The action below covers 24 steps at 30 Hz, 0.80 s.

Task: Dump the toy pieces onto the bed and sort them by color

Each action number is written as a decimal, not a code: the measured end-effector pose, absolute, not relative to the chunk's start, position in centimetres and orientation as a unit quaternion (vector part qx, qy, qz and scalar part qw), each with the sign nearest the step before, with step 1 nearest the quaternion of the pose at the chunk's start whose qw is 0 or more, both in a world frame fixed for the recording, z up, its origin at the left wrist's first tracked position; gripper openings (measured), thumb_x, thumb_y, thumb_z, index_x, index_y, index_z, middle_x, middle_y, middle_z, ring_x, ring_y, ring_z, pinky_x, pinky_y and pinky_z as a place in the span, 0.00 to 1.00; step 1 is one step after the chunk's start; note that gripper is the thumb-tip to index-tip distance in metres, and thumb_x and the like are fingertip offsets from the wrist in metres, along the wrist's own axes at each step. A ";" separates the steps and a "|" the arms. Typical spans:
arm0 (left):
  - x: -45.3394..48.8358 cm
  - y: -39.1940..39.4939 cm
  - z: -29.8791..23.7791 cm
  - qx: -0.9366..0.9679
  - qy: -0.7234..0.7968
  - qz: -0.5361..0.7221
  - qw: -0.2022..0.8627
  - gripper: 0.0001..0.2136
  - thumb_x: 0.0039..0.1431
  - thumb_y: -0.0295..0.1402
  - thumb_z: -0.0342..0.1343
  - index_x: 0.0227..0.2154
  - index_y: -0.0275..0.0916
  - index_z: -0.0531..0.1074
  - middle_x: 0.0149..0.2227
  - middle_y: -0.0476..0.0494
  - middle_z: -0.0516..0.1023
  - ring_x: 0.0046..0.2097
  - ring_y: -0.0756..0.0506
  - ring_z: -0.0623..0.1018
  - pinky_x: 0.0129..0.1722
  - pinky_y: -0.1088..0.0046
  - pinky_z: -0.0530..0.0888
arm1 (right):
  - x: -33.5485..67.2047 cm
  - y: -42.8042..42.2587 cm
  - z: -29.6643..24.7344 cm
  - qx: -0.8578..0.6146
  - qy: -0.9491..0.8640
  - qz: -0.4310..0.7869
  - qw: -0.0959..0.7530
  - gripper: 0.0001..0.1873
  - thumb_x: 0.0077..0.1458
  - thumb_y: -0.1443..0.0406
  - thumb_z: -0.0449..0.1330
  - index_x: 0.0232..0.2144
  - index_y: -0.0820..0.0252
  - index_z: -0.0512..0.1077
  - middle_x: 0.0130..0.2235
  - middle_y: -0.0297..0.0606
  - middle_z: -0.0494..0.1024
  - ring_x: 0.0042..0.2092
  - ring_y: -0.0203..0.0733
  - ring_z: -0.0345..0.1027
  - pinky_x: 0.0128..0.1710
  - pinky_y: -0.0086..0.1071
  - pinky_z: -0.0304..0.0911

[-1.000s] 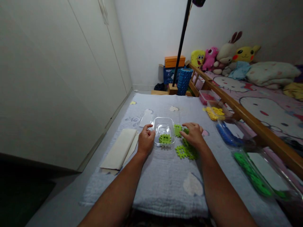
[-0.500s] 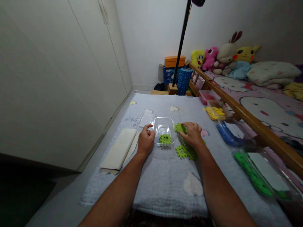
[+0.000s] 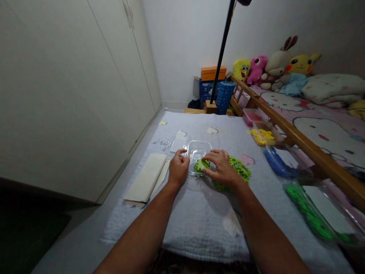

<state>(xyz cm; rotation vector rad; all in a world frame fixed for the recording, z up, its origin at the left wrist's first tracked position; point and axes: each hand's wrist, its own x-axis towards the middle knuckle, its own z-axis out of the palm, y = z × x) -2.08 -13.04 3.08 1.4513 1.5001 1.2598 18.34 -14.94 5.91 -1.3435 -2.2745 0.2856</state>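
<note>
A small clear plastic box (image 3: 196, 149) sits on the light blue blanket (image 3: 199, 205). My left hand (image 3: 178, 169) grips the box's left rim, fingers curled. My right hand (image 3: 219, 167) reaches over the box's right side and pinches a light green waffle-shaped tile (image 3: 200, 164) inside it. More light green tiles (image 3: 241, 170) lie in a loose pile just right of my right hand, partly hidden under it.
The clear lid (image 3: 177, 144) lies left of the box, beside a folded cream cloth (image 3: 148, 177). Clear trays of yellow (image 3: 261, 136), blue (image 3: 275, 161) and green pieces (image 3: 309, 213) line the right. A wooden bed rail (image 3: 299, 140), a black pole (image 3: 222, 49) and plush toys stand beyond.
My right hand lifted a green tile from the pile and moved left with it into the clear box. The left hand stayed on the box rim.
</note>
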 end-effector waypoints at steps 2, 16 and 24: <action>-2.1 -13.0 3.1 0.560 0.577 0.485 0.346 0.14 0.57 0.36 0.53 0.44 0.38 0.72 0.18 0.60 0.58 0.22 0.51 0.64 0.27 0.76 0.60 | 18.6 -14.8 5.8 -0.491 -0.825 0.111 0.259 0.16 0.56 0.57 0.64 0.47 0.53 0.77 0.50 0.42 0.81 0.60 0.57 0.61 0.61 0.54 0.48; -2.1 -12.6 2.5 0.556 0.589 0.488 0.325 0.15 0.53 0.34 0.55 0.44 0.38 0.72 0.21 0.58 0.65 0.25 0.50 0.68 0.32 0.75 0.64 | 22.9 -10.4 4.5 -0.705 -0.692 0.051 0.149 0.20 0.54 0.61 0.62 0.50 0.56 0.77 0.55 0.46 0.78 0.58 0.59 0.64 0.57 0.49 0.53; -2.1 -12.7 2.7 0.556 0.586 0.489 0.330 0.15 0.53 0.34 0.55 0.44 0.38 0.72 0.21 0.58 0.65 0.26 0.50 0.68 0.32 0.75 0.65 | 22.5 -9.2 4.3 -0.653 -0.753 0.039 0.072 0.22 0.52 0.64 0.63 0.51 0.56 0.76 0.53 0.48 0.79 0.55 0.59 0.65 0.54 0.50 0.53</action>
